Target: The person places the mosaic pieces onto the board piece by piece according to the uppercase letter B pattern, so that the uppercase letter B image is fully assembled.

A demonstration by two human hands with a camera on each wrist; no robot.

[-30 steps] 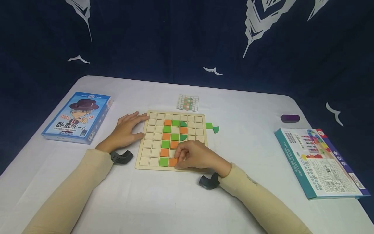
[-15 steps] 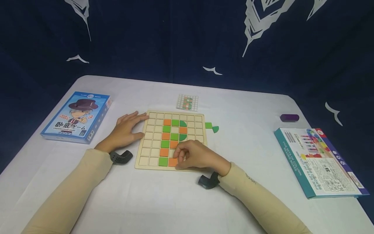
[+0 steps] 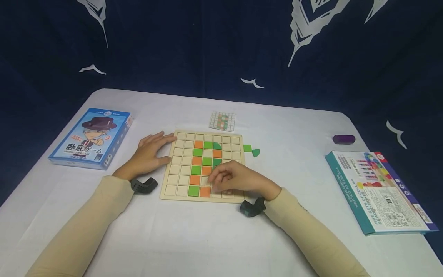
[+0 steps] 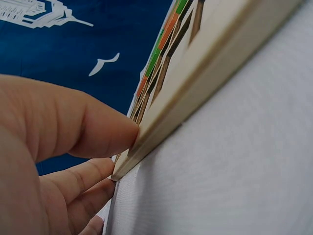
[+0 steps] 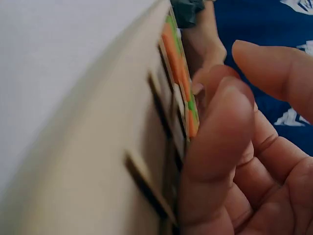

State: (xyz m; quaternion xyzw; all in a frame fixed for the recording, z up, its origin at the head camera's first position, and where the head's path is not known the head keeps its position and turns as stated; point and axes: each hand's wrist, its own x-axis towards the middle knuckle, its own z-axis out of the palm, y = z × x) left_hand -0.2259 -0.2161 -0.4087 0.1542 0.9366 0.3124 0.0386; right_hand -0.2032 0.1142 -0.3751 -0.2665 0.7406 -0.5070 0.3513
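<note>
A wooden grid board (image 3: 172, 170) lies on the white table, with orange and green tiles set in its middle columns. My left hand (image 3: 147, 156) rests at its left side, thumb (image 4: 110, 132) and fingertips touching the board's edge, fingers fairly straight. Over the lower right of the board is my right hand (image 3: 242, 179), its fingers loosely bent. In the right wrist view the thumb (image 5: 274, 68) stands apart from the index finger, with nothing between them. An orange square tile (image 3: 205, 191) sits in the bottom row beside a green square tile (image 3: 193, 191), just left of the right fingertips.
Right of the board lie a loose green square (image 3: 247, 148) and a dark green quarter-circle (image 3: 255, 153). A small pattern card (image 3: 222, 121) is behind it. A blue game box (image 3: 93, 138) stands left; a teal-edged box (image 3: 378, 192) and purple oblong object (image 3: 343, 139) are right.
My right hand has lifted slightly up and right from the bottom-row orange tile, which now shows fully. The left hand has stayed in place.
</note>
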